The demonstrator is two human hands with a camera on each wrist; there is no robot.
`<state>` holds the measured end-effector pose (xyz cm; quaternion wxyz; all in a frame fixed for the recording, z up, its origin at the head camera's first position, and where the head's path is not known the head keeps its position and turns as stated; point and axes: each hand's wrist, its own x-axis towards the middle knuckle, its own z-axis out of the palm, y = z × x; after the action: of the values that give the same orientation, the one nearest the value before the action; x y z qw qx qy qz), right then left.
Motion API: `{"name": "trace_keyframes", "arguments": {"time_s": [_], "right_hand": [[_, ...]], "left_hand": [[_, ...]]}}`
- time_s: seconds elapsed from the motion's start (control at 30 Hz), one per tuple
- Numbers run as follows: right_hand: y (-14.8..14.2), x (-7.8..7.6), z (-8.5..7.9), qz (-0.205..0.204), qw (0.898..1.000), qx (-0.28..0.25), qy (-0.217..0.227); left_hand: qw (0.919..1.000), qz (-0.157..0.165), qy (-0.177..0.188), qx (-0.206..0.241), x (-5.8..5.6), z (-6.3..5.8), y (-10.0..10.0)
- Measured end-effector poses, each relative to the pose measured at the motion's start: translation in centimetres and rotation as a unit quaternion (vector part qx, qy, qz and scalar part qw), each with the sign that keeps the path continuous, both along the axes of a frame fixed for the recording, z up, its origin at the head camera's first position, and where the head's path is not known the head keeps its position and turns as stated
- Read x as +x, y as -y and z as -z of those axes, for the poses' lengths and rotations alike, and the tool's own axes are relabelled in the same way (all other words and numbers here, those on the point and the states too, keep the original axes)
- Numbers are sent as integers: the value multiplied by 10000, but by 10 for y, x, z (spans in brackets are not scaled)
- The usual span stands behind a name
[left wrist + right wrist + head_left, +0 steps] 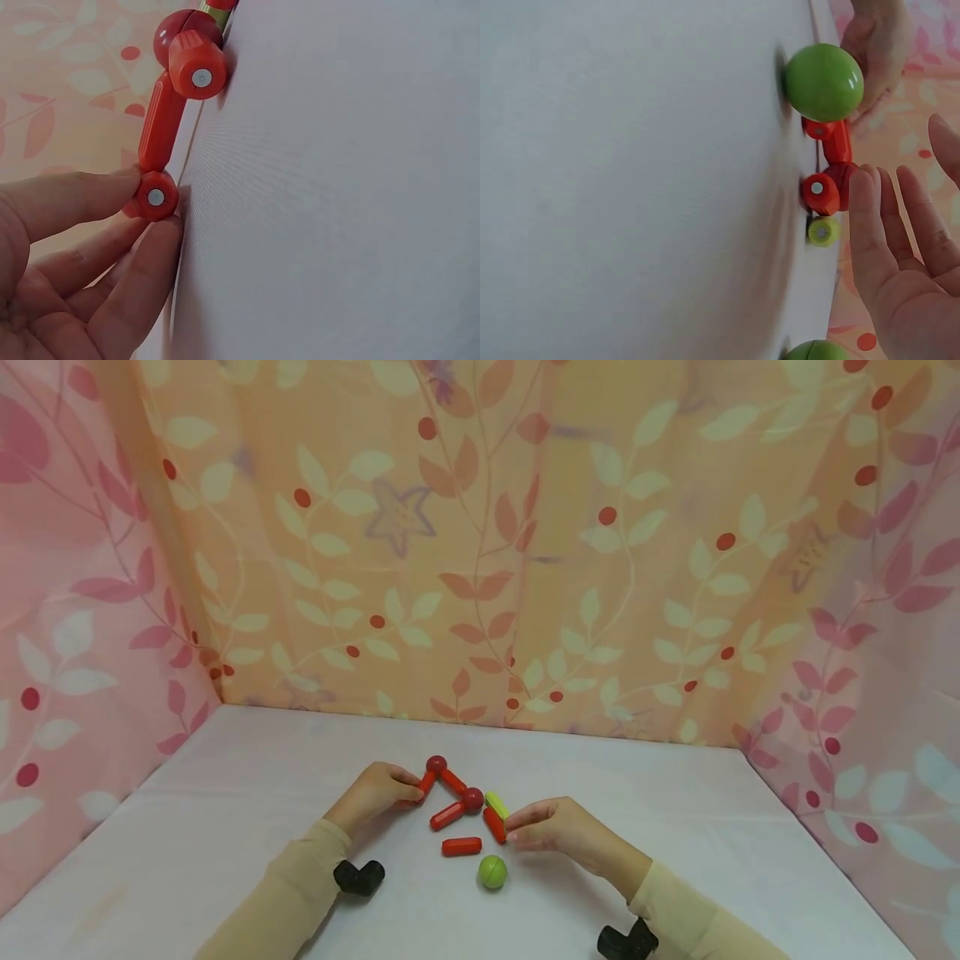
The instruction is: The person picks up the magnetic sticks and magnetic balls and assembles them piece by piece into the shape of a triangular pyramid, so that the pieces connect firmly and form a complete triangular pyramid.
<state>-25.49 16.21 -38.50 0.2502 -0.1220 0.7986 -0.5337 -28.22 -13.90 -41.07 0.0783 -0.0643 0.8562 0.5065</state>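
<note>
My left hand [386, 789] pinches a red magnetic rod [156, 198] between thumb and fingers. Its far end meets a red ball [437, 765]. From that ball a second red rod [453, 782] runs to another red ball [472, 799], which another red rod [447, 816] touches on its near side. My right hand [558, 827] has its fingers extended, thumb apart, with fingertips right beside a red rod [494, 826]. A yellow-green rod [496, 804] lies just behind that rod, its end facing the camera in the right wrist view.
A loose red rod [461, 847] lies in front of the joined pieces, and a green ball [492, 872] sits nearer to me. Another green ball [817, 351] shows at the lower edge of the right wrist view. Patterned curtains [480, 543] surround the white table [187, 827].
</note>
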Motion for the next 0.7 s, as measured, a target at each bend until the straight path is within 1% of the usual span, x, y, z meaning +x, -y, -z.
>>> {"name": "trace_keyframes", "arguments": {"time_s": [0.1,0.3,0.4,0.57,0.7], "right_hand": [[-1,4,2,-119,9999,-24,59],[0,9,9,-244,9989,-221,329],[1,11,12,-273,9987,-168,400],[5,14,14,-234,9990,-18,378],[9,16,16,-191,9992,33,363]], "left_hand": [[10000,2,-3,-19,0,-1,0],[9998,-19,-9,183,1,-3,0],[9996,-66,-36,274,2,-6,1],[9995,-159,-241,118,4,-12,3],[9991,-158,-393,-32,6,-16,1]]}}
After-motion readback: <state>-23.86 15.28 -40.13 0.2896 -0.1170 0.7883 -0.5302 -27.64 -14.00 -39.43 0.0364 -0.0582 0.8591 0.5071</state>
